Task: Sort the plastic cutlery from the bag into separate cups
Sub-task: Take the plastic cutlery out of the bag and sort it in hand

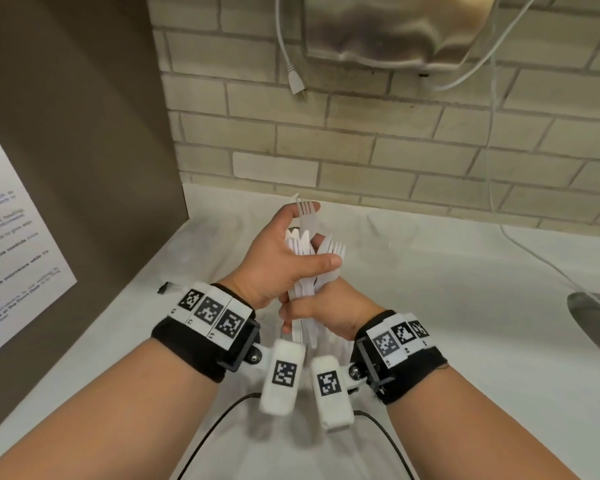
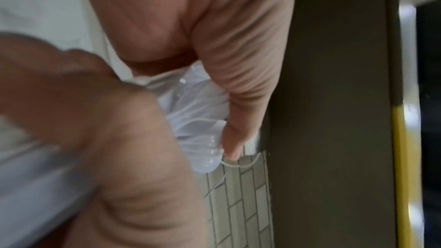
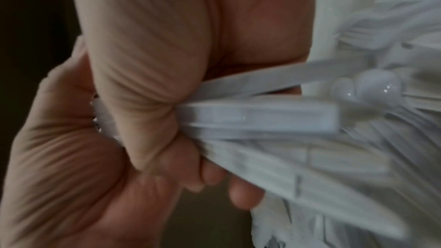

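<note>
A wall of pale beige rectangular bricks (image 1: 378,140) is facing me, with a dented brushed-metal box (image 1: 388,29) hanging on it. A white power cord with a pronged plug (image 1: 297,84) is dangling beside that box. A flat dark brown panel (image 1: 73,140) is standing at my left, bearing a white printed notice (image 1: 11,244), above a white countertop (image 1: 447,306).

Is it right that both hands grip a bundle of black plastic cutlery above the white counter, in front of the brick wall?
Not quite: the bundle of plastic cutlery is white, not black, as the head view shows. The rest holds: the left hand and right hand both grip it above the white counter, in front of the brick wall.
</note>
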`<state>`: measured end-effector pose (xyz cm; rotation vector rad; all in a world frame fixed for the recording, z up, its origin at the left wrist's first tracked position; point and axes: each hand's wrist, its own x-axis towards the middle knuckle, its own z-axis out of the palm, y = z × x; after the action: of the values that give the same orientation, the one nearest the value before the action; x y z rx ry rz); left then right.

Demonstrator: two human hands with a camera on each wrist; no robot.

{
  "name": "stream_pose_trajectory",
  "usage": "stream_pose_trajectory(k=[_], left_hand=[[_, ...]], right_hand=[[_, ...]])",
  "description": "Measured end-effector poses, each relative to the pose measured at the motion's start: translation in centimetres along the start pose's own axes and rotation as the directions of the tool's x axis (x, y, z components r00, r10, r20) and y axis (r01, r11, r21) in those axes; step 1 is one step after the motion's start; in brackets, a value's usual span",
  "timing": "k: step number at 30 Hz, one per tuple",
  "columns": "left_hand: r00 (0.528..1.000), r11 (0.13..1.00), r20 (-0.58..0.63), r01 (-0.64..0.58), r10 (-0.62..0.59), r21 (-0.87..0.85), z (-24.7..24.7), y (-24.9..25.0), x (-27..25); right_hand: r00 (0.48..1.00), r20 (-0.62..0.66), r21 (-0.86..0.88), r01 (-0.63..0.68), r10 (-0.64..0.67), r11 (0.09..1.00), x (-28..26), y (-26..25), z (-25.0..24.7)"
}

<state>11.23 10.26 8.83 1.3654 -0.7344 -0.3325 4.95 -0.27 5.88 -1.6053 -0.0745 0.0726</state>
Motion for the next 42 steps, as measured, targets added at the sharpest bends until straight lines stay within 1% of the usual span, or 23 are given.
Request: stream_pose_trajectory(k=[4, 8, 10, 14, 16, 18, 19, 21, 22, 23, 25, 26, 27, 28, 29, 31, 32, 34, 36, 38, 40, 42], left_hand=[[0.998, 1.000, -0.058, -0.021, 0.021, 0.000, 0.0, -0.1, -0.1], [0.993, 0.998, -0.113, -0.040, 0.045, 0.048, 0.0, -0.3, -0.1], [0.989, 0.997, -0.134, -0.055, 0.061, 0.052, -0.1, -0.2, 0.0], [0.981, 0.996, -0.180, -0.085, 0.077, -0.039, -0.3, 0.3, 0.1], [0.972, 0.995, -0.220, -0.094, 0.082, -0.046, -0.1, 0.4, 0.0], [0.966, 0.992, -0.248, -0.099, 0.077, -0.078, 0.1, 0.4, -0.1], [0.972, 0.986, -0.228, -0.092, 0.059, -0.137, 0.0, 0.3, -0.1], [0.993, 0.966, -0.113, -0.047, 0.019, -0.256, -0.7, 0.1, -0.1], [0.999, 0.964, -0.051, -0.006, -0.008, -0.266, -1.2, -0.2, -0.2], [0.999, 0.972, 0.001, 0.043, -0.044, -0.231, -1.7, -0.3, -0.4], [0.985, 0.987, 0.106, 0.141, -0.133, -0.074, -2.2, -0.3, -1.2], [0.971, 0.984, 0.164, 0.177, -0.176, 0.008, -2.1, -0.3, -1.7], [0.959, 0.978, 0.191, 0.199, -0.208, 0.062, -1.9, -0.3, -2.0], [0.959, 0.974, 0.173, 0.211, -0.223, 0.081, -1.6, -0.2, -2.2], [0.966, 0.973, 0.125, 0.217, -0.225, 0.075, -1.3, -0.1, -2.2], [0.974, 0.974, 0.028, 0.226, -0.226, 0.032, -1.0, 0.2, -2.1], [0.973, 0.973, 0.009, 0.230, -0.230, 0.016, -0.9, 0.3, -2.0], [0.978, 0.978, 0.000, 0.208, -0.208, -0.025, -0.9, 0.5, -1.9], [0.986, 0.982, -0.015, 0.165, -0.167, -0.095, -1.1, 0.6, -1.8], [0.991, 0.983, -0.024, 0.127, -0.131, -0.132, -1.1, 0.6, -1.8], [0.994, 0.987, 0.001, 0.109, -0.109, -0.117, -1.1, 0.5, -1.8], [0.993, 0.987, 0.038, 0.116, -0.112, -0.113, -1.3, 0.3, -1.6]], right_hand=[[1.000, -0.013, -0.016, -0.001, 0.001, 1.000, -0.1, 0.0, 0.4], [0.999, -0.025, 0.033, -0.043, 0.044, 0.999, -0.1, 0.0, 0.7], [0.997, -0.043, 0.014, -0.070, 0.071, 0.997, -0.1, 0.3, 0.8], [0.979, -0.121, -0.093, -0.174, 0.162, 0.980, -0.5, 0.8, 1.0], [0.976, -0.135, -0.111, -0.185, 0.170, 0.976, -0.7, 0.9, 1.0], [0.977, -0.156, -0.088, -0.162, 0.147, 0.983, -0.8, 0.8, 1.1], [0.978, -0.170, -0.075, -0.134, 0.120, 0.988, -0.8, 1.0, 1.1], [0.977, -0.199, -0.043, -0.090, 0.079, 0.995, -0.7, 1.2, 1.1], [0.975, -0.211, -0.019, -0.072, 0.066, 0.997, -0.8, 1.2, 1.1], [0.975, -0.214, 0.009, -0.058, 0.059, 0.998, -0.8, 1.1, 1.0], [0.978, -0.202, 0.038, -0.047, 0.054, 0.998, -0.8, 0.7, 0.8], [0.980, -0.191, 0.026, -0.050, 0.054, 0.998, -0.8, 0.5, 0.8], [0.982, -0.182, -0.001, -0.057, 0.056, 0.998, -0.6, 0.5, 0.8], [0.982, -0.178, -0.029, -0.062, 0.056, 0.998, -0.5, 0.5, 0.9], [0.983, -0.175, -0.048, -0.059, 0.049, 0.997, -0.3, 0.6, 1.1], [0.989, -0.149, -0.051, -0.035, 0.027, 0.998, 0.0, 0.6, 1.6], [0.991, -0.134, -0.040, -0.032, 0.026, 0.999, 0.1, 0.7, 1.6], [0.991, -0.111, -0.026, -0.075, 0.072, 0.997, -0.1, 0.8, 1.7], [0.985, -0.118, -0.032, -0.130, 0.125, 0.991, -0.4, 1.1, 1.7], [0.981, -0.142, -0.060, -0.140, 0.130, 0.988, -0.5, 1.3, 1.9], [0.980, -0.145, -0.067, -0.144, 0.133, 0.987, -0.5, 1.3, 2.2], [0.982, -0.132, -0.063, -0.145, 0.135, 0.987, -0.5, 1.2, 2.4]])
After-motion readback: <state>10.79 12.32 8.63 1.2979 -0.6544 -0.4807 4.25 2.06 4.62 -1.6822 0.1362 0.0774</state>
